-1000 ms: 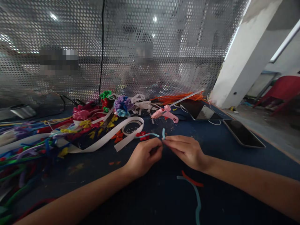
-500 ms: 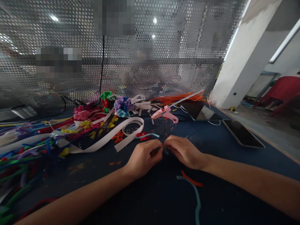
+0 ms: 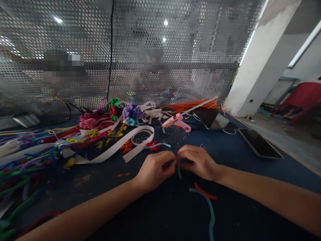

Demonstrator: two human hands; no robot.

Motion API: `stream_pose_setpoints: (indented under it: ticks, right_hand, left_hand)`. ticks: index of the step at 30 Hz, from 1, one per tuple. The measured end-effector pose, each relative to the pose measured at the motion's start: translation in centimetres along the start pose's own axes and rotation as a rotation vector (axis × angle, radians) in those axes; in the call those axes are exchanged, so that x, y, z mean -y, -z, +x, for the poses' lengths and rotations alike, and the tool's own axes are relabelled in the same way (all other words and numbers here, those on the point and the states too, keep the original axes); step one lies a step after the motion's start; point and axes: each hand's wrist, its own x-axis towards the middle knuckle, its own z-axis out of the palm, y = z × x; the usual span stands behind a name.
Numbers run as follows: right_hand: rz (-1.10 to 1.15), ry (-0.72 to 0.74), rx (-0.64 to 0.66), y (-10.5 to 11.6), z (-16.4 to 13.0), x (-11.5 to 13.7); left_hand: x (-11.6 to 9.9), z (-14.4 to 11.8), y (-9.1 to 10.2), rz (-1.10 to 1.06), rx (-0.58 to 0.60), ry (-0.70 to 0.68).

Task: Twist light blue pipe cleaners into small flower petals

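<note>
My left hand and my right hand meet fingertip to fingertip above the dark blue table, both closed in a pinch. A short blue pipe cleaner hangs down between them; its upper part is hidden by the fingers. A bit of orange shows just above the fingertips, too small to make out. Below my right hand lie an orange pipe cleaner and a longer wavy blue pipe cleaner, crossing near their upper ends. Beyond my left hand rests a red flower with a light blue stem.
A pink glue gun with a long glue stick lies past my hands. White ribbon curls on the left near piled coloured pipe cleaners. A tablet and a phone lie right. Perforated metal stands behind.
The blue pipe cleaner between my fingers now hangs lower and shows more plainly. Both hands have shifted slightly, with my left hand a little further right.
</note>
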Motion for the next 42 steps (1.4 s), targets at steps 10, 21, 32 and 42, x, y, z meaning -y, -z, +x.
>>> stream_pose_setpoints:
  ticks: [10,21,32,42]
  right_hand:
    - [0.116,-0.029,-0.006,0.11,0.47,0.27]
    - [0.279,-0.333,-0.281,-0.42,-0.09,0.71]
    - [-0.022,0.03,-0.245,0.09,0.24,0.79]
    - [-0.205,0.079,-0.051,-0.1,-0.1,0.27]
  left_hand:
    - [-0.27,0.12,0.03,-0.002,-0.005,-0.041]
    - [-0.17,0.08,0.12,0.011,-0.007,-0.046]
    - [0.0,0.12,-0.09,0.011,-0.003,0.005]
    - [-0.09,0.16,0.03,0.02,-0.042,0.067]
